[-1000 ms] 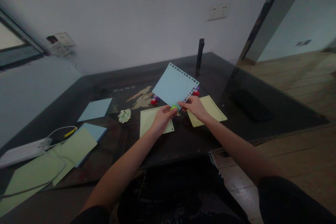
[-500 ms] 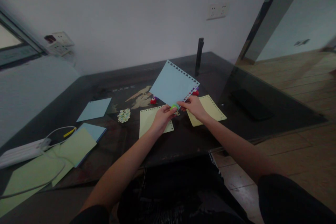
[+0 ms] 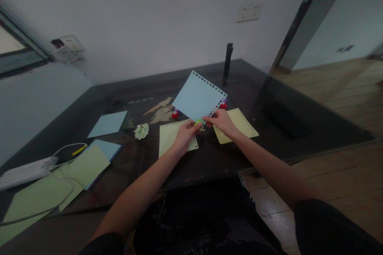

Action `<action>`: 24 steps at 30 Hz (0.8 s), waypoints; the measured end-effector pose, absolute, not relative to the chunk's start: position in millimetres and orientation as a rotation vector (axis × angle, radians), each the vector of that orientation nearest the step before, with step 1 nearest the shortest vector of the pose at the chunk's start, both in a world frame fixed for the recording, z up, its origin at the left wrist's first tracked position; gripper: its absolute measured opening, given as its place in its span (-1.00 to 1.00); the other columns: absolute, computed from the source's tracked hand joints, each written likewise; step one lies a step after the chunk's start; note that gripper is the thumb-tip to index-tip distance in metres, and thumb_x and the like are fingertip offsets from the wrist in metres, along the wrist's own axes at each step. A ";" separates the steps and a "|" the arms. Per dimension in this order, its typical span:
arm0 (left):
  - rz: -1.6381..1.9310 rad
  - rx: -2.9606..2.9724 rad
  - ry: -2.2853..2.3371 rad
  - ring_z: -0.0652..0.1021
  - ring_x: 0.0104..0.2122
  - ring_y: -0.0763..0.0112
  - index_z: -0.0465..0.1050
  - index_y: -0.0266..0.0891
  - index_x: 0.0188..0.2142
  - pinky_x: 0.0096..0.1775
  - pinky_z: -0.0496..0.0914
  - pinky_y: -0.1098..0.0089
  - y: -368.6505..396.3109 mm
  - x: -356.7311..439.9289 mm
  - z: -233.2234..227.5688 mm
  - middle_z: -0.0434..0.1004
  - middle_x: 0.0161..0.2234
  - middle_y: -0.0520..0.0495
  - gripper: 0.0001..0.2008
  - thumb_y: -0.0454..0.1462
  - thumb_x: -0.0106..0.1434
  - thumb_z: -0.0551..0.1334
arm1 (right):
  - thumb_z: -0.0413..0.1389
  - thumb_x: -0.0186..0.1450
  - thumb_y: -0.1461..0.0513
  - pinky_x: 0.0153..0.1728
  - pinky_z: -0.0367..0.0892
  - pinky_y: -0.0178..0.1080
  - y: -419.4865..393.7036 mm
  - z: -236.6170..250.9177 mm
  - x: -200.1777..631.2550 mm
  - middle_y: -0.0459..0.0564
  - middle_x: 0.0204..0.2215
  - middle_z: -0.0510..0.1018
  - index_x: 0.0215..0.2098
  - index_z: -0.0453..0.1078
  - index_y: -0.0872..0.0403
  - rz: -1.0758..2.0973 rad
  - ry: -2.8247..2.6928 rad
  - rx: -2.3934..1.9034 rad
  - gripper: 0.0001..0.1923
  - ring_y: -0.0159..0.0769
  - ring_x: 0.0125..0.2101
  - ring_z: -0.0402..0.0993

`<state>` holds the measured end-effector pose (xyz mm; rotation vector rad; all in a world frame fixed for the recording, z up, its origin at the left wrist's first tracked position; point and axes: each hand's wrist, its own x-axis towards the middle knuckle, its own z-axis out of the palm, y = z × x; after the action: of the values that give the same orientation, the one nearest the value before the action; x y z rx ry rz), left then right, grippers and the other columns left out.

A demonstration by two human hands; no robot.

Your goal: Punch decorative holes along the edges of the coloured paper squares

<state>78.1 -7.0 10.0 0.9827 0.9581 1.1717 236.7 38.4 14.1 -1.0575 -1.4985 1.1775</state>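
A light blue paper sheet [image 3: 199, 96], with shapes punched along its right-hand edges, is held tilted above the table. My right hand [image 3: 223, 122] pinches its lower right edge. Around a small green paper punch [image 3: 199, 122] at the sheet's near corner, the fingers of my left hand [image 3: 184, 135] are closed; the fingers partly hide the punch. Below the left hand lies a pale yellow sheet [image 3: 167, 135] with a punched edge. Another yellow sheet [image 3: 239, 125], also punched, lies under and beside my right hand.
Red punches, a left one [image 3: 175, 114] and a right one [image 3: 223, 105], stand behind the sheet. A pile of paper cut-outs [image 3: 141, 131] lies left. Further left are a blue sheet [image 3: 108, 124], green sheets [image 3: 89, 165] and a white power strip [image 3: 26, 173]. A black object [image 3: 285, 119] lies right.
The blue sheet's far corner has dipped slightly. Less of the green punch shows between my fingers. Both hands stay in nearly the same place.
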 end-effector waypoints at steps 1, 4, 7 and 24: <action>1.173 0.985 0.959 0.47 -0.36 0.46 0.52 -0.29 -0.33 -0.31 0.30 0.44 -6.9 78.1 9.5 0.55 -0.33 -0.08 -0.66 -0.14 -0.06 0.43 | 0.28 0.01 0.14 -0.53 0.43 -0.26 38.2 14.3 236.9 -0.01 -0.59 0.55 -0.48 0.43 0.18 1.180 -1.500 -1.054 -0.74 -0.35 -0.62 0.44; 1.183 0.975 0.955 0.47 -0.36 0.45 0.51 -0.29 -0.35 -0.32 0.29 0.44 -6.9 78.6 9.2 0.54 -0.35 -0.07 -0.68 -0.15 -0.07 0.43 | 0.28 0.02 0.15 -0.51 0.44 -0.24 37.2 15.6 237.4 -0.01 -0.58 0.55 -0.49 0.44 0.18 1.186 -1.510 -1.050 -0.76 -0.34 -0.61 0.45; 1.192 0.972 0.957 0.48 -0.37 0.43 0.51 -0.30 -0.37 -0.33 0.29 0.43 -7.6 79.1 10.4 0.54 -0.36 -0.07 -0.68 -0.14 -0.08 0.44 | 0.27 0.03 0.17 -0.50 0.44 -0.22 36.5 16.6 237.9 0.00 -0.57 0.55 -0.49 0.44 0.17 1.180 -1.520 -1.064 -0.79 -0.32 -0.59 0.45; 1.218 1.063 0.994 0.50 -0.33 0.38 0.52 -0.31 -0.26 -0.33 0.30 0.43 -6.3 79.7 4.6 0.57 -0.27 -0.14 -0.62 -0.13 -0.03 0.41 | 0.27 0.03 0.18 -0.49 0.42 -0.20 36.0 17.1 237.9 -0.01 -0.60 0.53 -0.49 0.43 0.18 1.209 -1.509 -1.069 -0.79 -0.30 -0.60 0.44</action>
<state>79.7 -6.3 4.6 1.0630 0.9944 1.2175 237.9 36.0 17.1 -1.0691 -1.5085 1.2092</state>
